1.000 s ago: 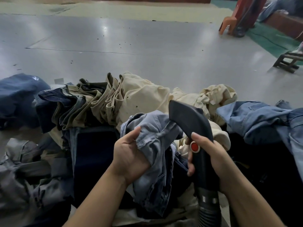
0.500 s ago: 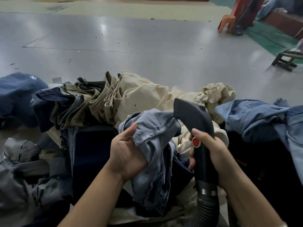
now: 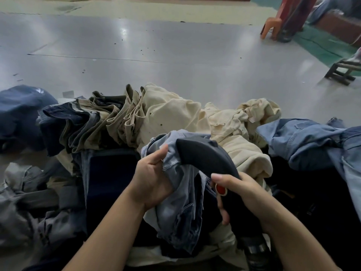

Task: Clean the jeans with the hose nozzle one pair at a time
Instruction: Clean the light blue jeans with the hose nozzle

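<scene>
My left hand (image 3: 151,178) grips a bunched pair of light grey-blue jeans (image 3: 180,208) that hangs down in front of me. In my right hand (image 3: 242,194) is the black hose nozzle (image 3: 205,155), held by its handle with the thumb just above the red button (image 3: 221,189). The nozzle's wide head lies across the top of the jeans, right beside my left thumb. Its ribbed hose (image 3: 256,253) runs down out of view at the bottom.
Piles of trousers surround me: cream and khaki ones (image 3: 172,118) ahead, dark navy jeans (image 3: 64,122) at left, grey ones (image 3: 25,204) lower left, blue denim (image 3: 308,141) at right. Beyond lies shiny grey floor (image 3: 156,55), with an orange stool (image 3: 271,28) and a dark stool (image 3: 343,71) far right.
The nozzle head has swung left and tilted down onto the jeans by my left thumb. My left hand has kept its grip on the jeans.
</scene>
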{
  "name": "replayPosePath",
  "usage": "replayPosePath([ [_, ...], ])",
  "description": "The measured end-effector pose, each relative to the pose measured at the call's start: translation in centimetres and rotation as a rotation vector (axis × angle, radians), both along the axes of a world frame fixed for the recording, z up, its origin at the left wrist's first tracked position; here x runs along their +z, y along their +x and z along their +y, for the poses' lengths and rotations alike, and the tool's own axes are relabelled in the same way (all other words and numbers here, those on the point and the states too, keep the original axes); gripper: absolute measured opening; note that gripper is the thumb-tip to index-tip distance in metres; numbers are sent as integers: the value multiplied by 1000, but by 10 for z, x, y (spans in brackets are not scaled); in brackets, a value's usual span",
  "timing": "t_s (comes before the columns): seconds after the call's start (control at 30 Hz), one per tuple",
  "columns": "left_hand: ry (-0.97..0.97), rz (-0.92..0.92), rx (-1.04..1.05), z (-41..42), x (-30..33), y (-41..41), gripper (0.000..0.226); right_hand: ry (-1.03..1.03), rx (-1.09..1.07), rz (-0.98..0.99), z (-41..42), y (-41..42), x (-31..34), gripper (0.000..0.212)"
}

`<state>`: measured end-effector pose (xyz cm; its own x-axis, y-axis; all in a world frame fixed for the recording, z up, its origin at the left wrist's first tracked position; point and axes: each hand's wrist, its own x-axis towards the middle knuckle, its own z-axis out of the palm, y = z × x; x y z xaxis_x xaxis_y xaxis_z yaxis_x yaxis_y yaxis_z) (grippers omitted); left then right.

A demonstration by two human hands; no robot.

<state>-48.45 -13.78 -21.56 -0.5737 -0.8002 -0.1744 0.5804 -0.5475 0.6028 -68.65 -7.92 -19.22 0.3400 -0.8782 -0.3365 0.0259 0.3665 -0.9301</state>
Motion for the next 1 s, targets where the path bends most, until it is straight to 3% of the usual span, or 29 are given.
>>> replayPosePath([
  [0.27,-33,53,-20,2,4,8,52,-42,-251,-151,-4,-4,-1,57],
  [0.33,-29,56,-3,2,5,10,52,-35,-209,-156,-4,-10,1,62],
  [0.53,-3,73,47,-4,0,11,53,5,-6,10,2,-4,-4,48],
  [0.8,-20,109,33,-6,0,9,53,-108,-280,-127,-4,-2,-2,36],
  [1.0,-29,152,194,-18,1,25,78,-152,-253,-157,-1,-12,1,56],
])
